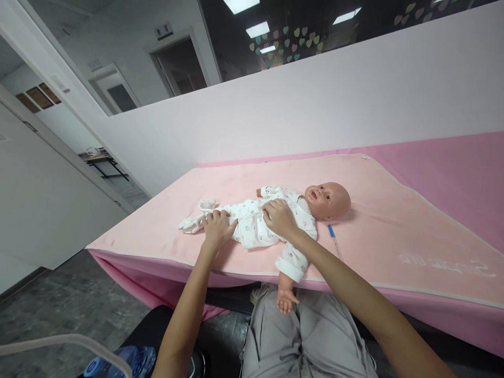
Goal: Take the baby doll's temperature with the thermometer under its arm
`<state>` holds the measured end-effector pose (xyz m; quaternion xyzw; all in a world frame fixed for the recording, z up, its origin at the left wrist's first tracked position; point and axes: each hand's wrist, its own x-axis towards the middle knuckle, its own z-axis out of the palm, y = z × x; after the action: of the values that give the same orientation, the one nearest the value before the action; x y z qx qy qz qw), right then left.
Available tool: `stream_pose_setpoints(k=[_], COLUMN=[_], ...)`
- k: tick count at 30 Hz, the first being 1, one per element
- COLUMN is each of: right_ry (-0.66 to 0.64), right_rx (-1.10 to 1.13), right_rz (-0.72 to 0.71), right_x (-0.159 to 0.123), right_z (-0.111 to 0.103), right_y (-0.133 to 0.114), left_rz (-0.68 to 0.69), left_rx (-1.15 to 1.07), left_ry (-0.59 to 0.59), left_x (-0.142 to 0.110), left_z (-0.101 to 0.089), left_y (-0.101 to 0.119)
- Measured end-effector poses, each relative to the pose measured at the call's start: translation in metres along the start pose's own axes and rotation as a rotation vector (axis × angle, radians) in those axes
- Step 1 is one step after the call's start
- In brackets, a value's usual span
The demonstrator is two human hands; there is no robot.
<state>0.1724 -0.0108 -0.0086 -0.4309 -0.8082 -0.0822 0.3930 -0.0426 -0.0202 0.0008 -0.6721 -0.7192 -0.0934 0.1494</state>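
A baby doll point(332, 200) lies on its back, its head to the right and its legs to the left. It wears a white printed outfit point(252, 231); one doll arm point(286, 294) hangs over the table's near edge. My left hand point(218, 227) rests across the doll's lower legs, thumb apart from the fingers. On the doll's chest is my right hand point(280, 216), fingers bent and pressed together on the cloth; the fingertips' hold is partly hidden. A thermometer-like stick with a blue end point(331, 230) lies beside the doll's head, partly behind my right forearm.
A peach mat point(386, 210) covers the table over a pink cloth point(452, 173). Behind it stands a white wall point(315, 110) with a window above. A bottle with a blue cap point(93, 366) is low at the left, near a pale curved tube point(66, 340).
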Motion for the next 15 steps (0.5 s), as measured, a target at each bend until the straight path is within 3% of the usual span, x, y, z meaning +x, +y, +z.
stream_pose_setpoints(k=[4, 12, 15], right_ry=[-0.007, -0.002, -0.005], right_rx=[0.001, -0.008, -0.023], right_rz=[0.002, 0.006, -0.003], right_x=[0.000, 0.000, 0.001], right_z=[0.000, 0.000, 0.000], right_y=[0.000, 0.001, 0.000], left_rz=[0.017, 0.050, 0.078], left_rx=[0.026, 0.056, 0.113], left_ry=[0.012, -0.201, -0.137], left_x=[-0.007, 0.008, 0.010], left_z=[-0.001, -0.025, -0.032], left_y=[0.000, 0.002, 0.012])
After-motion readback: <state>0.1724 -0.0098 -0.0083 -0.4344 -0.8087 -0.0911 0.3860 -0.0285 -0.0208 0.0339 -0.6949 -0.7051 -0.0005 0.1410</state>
